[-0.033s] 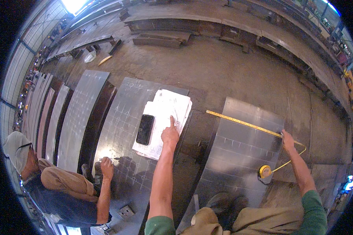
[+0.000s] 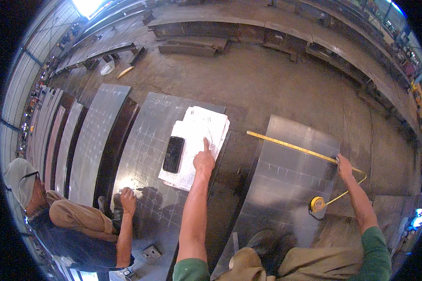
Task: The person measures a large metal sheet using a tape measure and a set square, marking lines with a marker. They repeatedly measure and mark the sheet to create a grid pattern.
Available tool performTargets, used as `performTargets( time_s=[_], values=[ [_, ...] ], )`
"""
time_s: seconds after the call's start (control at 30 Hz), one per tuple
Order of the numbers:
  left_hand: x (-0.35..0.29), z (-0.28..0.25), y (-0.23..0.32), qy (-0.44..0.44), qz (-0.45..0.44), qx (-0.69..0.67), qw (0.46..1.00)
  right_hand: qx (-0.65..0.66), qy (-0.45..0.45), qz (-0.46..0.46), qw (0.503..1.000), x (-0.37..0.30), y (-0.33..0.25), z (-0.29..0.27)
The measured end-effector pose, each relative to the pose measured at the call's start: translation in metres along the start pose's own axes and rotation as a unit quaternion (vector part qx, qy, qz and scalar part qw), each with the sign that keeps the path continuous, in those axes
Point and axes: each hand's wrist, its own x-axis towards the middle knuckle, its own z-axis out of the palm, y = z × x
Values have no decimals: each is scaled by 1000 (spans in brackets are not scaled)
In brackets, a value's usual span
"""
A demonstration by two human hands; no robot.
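My left hand (image 2: 204,161) points with its index finger stretched onto a stack of white drawing sheets (image 2: 196,122); the other fingers are curled, with nothing visible in them. A black phone (image 2: 173,155) lies on the sheets' left side. Beneath them is a steel plate (image 2: 143,136) marked with lines and circled crosses. At the right edge of another marked steel plate (image 2: 281,175), my right hand (image 2: 344,166) pinches the yellow blade of a tape measure (image 2: 317,204). The blade crosses that plate, its end past the left edge, and loops back to the case resting on the plate.
At the left crouches a co-worker (image 2: 79,229), one hand (image 2: 127,200) over the marked plate. More steel plates (image 2: 98,122) stand in a row farther left. Long steel beams (image 2: 197,32) lie across the back. A socket box (image 2: 151,254) sits near the lower edge.
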Motion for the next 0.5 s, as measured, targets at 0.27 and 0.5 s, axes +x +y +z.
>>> performTargets(
  time_s=[0.27,0.5],
  values=[
    [4,6,-8,-14,24,-1,1000,3,-9,1,1000,1,-15,-7],
    [14,-8,-6,-87,17,-45,995,6,31,-29,999,0,-11,-7]
  ],
)
